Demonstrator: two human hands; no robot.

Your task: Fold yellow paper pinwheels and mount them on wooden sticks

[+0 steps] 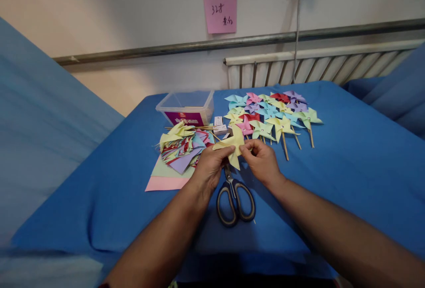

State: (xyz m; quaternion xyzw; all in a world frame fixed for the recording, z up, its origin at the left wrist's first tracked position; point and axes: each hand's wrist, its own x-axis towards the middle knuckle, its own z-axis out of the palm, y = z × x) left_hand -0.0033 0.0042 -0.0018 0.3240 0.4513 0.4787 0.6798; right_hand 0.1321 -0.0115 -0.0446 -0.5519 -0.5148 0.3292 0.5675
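A pale yellow paper pinwheel (236, 142) is held up between my two hands, its blades folded toward the middle. My left hand (212, 164) pinches it, with the thumb pressed near its centre. At its right edge, the closed thumb and fingers of my right hand (260, 159) grip a blade. No stick shows on this pinwheel. Scissors (236, 201) with dark handles lie just below the hands, blades pointing away and partly hidden by my left hand. Left of my left hand is a pile of folded coloured paper pieces (182, 148).
Finished pinwheels on sticks (265, 113) lie in rows at the back right. A clear plastic box (186, 104) stands at the back left, with small white boxes (219, 125) beside it. Flat paper sheets (168, 177) lie under the pile. Blue cloth (348, 168) covers the table.
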